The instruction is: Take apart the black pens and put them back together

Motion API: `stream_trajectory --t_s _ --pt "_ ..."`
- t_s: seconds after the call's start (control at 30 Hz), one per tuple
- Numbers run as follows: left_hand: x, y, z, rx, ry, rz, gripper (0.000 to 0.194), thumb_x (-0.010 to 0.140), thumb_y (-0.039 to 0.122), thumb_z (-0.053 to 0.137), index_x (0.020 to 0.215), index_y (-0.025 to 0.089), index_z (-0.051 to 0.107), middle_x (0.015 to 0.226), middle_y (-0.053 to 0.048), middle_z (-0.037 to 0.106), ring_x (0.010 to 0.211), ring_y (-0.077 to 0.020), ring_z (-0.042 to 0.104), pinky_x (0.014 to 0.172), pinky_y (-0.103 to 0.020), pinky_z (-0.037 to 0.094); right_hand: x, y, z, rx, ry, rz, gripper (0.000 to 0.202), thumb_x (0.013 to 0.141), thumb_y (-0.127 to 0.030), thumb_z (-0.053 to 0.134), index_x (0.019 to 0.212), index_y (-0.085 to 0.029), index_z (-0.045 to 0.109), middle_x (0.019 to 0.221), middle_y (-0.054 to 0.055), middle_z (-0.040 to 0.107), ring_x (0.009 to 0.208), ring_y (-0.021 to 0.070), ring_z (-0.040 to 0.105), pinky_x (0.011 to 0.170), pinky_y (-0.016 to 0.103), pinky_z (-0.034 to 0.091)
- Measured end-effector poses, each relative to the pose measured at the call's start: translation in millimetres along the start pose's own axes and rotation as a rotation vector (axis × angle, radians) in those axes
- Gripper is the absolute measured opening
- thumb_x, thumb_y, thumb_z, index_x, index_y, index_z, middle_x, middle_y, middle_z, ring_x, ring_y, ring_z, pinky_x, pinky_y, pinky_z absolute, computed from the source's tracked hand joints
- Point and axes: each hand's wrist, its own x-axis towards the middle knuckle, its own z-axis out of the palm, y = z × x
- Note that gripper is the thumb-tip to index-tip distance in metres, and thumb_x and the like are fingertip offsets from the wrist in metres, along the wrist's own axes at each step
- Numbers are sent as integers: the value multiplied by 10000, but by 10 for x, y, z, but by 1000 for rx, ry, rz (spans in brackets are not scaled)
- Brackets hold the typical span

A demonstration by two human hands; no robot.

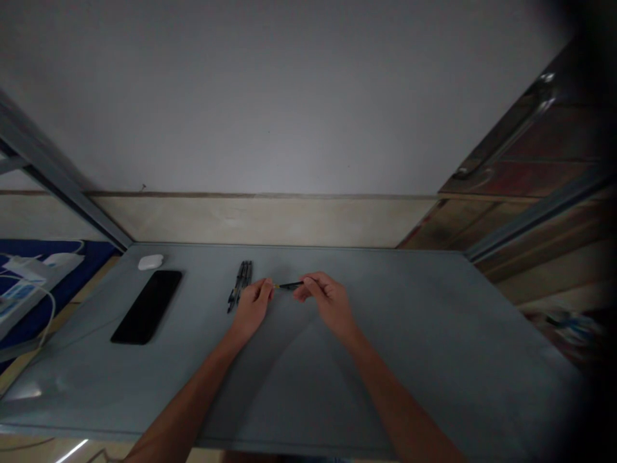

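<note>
A thin dark pen part (291, 285) with a yellowish end at its left spans the gap between my two hands, a little above the grey table (409, 360). The fingers of my left hand (256, 303) pinch its left end. At its right end, the thumb and fingers of my right hand (328, 301) are closed on it. Dark pens (240, 283) lie side by side on the table, just left of my left hand, which hides part of them.
A black phone (147, 307) lies on the left of the table, with a white earbud case (151, 262) behind it. Past the left edge are a white power strip (38, 286) and cables. Metal posts (535, 215) flank the table, and a wall (270, 222) stands behind.
</note>
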Motion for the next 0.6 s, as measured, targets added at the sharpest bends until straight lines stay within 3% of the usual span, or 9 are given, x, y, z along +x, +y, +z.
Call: stream_trajectory --t_s 0.17,0.37,0.6 --pt "-14 0 14 16 -6 15 450 942 488 337 609 199 429 561 39 407 532 -115 385 541 -245 281 -12 36 3 -25 42 52 347 916 -528 500 789 -211 565 583 17 677 476 156 604 505 278 491" --pt "-24 13 9 1 -26 15 441 949 481 335 629 196 442 569 39 409 527 -112 373 533 -244 278 -15 28 -27 -255 66 2 499 948 -528 437 560 -220 499 475 -2 543 460 135 522 528 268 436" --pt "-9 -4 17 -48 16 -12 451 937 507 345 616 200 423 569 40 396 524 -110 370 515 -236 281 12 63 -29 -181 51 -40 299 911 -479 531 786 -212 577 549 -31 547 501 132 520 515 248 422"
